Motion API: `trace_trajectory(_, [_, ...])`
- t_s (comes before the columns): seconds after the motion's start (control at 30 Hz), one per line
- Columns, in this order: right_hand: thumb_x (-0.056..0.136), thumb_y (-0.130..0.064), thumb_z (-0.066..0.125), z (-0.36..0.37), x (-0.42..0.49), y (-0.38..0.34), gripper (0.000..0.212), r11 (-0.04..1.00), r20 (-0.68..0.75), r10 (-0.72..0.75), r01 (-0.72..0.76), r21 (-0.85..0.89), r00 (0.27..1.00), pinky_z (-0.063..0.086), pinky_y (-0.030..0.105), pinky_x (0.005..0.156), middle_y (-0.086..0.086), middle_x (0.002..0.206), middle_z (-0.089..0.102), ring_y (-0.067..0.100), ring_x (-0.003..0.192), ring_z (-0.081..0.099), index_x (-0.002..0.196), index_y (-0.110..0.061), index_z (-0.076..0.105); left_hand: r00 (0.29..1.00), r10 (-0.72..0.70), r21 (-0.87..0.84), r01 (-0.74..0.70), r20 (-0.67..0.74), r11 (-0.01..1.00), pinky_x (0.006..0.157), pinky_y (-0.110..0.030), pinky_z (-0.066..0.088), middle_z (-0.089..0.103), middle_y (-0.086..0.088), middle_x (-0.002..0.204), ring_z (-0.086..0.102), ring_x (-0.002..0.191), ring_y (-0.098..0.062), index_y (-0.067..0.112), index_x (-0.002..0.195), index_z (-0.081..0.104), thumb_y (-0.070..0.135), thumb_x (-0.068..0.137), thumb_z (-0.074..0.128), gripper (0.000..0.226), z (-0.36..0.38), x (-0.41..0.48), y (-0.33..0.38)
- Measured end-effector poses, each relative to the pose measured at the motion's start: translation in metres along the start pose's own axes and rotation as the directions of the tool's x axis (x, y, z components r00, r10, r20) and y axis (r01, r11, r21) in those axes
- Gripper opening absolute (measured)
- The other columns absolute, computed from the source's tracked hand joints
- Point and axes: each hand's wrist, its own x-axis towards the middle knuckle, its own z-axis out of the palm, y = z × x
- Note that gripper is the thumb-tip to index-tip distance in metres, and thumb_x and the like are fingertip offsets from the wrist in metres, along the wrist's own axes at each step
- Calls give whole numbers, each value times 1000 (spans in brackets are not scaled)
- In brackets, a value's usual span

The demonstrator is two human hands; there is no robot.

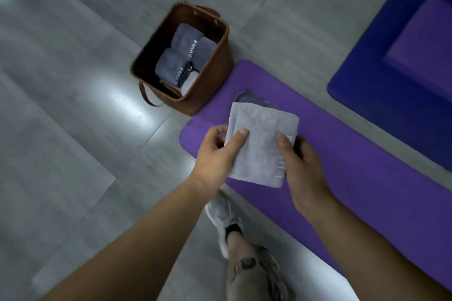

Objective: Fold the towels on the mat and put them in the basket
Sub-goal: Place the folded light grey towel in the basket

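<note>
A folded light grey towel (pixel 263 139) is held in the air above the near end of the purple mat (pixel 354 154). My left hand (pixel 220 151) pinches its left edge, thumb on top. My right hand (pixel 300 161) grips its right edge by the white lettering. Behind the held towel a darker grey towel (pixel 252 98) lies crumpled on the mat, mostly hidden. The brown woven basket (pixel 215 73) stands on the floor just beyond the mat's corner. Inside it sit folded blue-grey towels (pixel 182 56) with white lettering and a white one (pixel 189 84).
Grey tiled floor (pixel 73 105) spreads to the left. A dark blue mat (pixel 391 68) with a purple block (pixel 425 44) on it lies at the upper right. My foot in a grey shoe (pixel 226 220) stands by the purple mat's near edge.
</note>
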Motion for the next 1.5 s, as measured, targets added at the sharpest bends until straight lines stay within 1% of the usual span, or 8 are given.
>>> trace_trajectory(0.17, [98,-29,63,81,76,8,25,997,-89,63,-58,60,994,60,41,85,3,113,75,22,104,73,119,-17,67,997,-68,19,67,31,998,90,-44,60,73,-12,113,72,102,-29,17,116,68,30,89,77,32,-57,90,35])
trace_trajectory(0.43, [100,-33,60,196,198,59,25,988,-111,149,-145,43,982,58,42,91,-1,111,76,17,101,73,120,-19,68,987,-115,13,115,108,993,75,-28,61,77,-1,110,75,96,-18,19,120,70,28,87,80,36,-156,248,40])
trace_trajectory(0.63, [98,-36,63,255,261,86,17,989,-172,147,-139,56,974,59,34,82,-5,103,77,12,95,74,108,-24,70,980,-162,61,156,118,986,91,-47,59,74,-10,118,72,108,-30,10,124,67,47,59,97,81,-204,341,35])
trace_trajectory(0.8, [97,-37,65,289,299,97,23,993,-286,116,-110,36,951,58,26,78,-5,102,77,9,93,73,110,-19,71,951,-224,82,211,214,974,53,-26,55,78,-6,100,75,82,-18,9,109,72,31,90,74,29,-219,388,43])
trace_trajectory(1.07, [97,-37,63,345,357,120,20,997,-500,59,-79,-20,864,58,24,75,-8,101,73,7,91,70,111,-22,67,900,-376,47,375,220,926,92,-50,59,75,-12,117,73,106,-32,6,130,62,43,78,85,68,-240,459,38])
trace_trajectory(1.23, [104,-29,52,369,384,136,20,990,-650,24,-109,-90,760,41,4,66,-10,106,62,0,87,58,122,-24,59,853,-503,-10,509,141,860,89,-55,60,75,-13,114,73,103,-35,14,123,65,41,67,94,69,-231,487,20])
trace_trajectory(1.4, [107,-26,42,377,407,148,23,988,-727,22,-126,-89,686,49,20,83,-12,110,61,3,93,60,124,-28,57,841,-518,-33,528,156,848,89,-52,60,77,-14,109,76,95,-33,13,125,63,43,67,93,72,-221,501,3])
trace_trajectory(1.5, [106,-29,38,374,415,166,32,986,-734,90,-165,-30,674,52,38,100,-1,126,64,17,110,63,132,-24,55,813,-569,-11,574,121,819,86,-62,56,75,-16,113,74,98,-40,18,126,64,48,48,100,91,-215,508,-5])
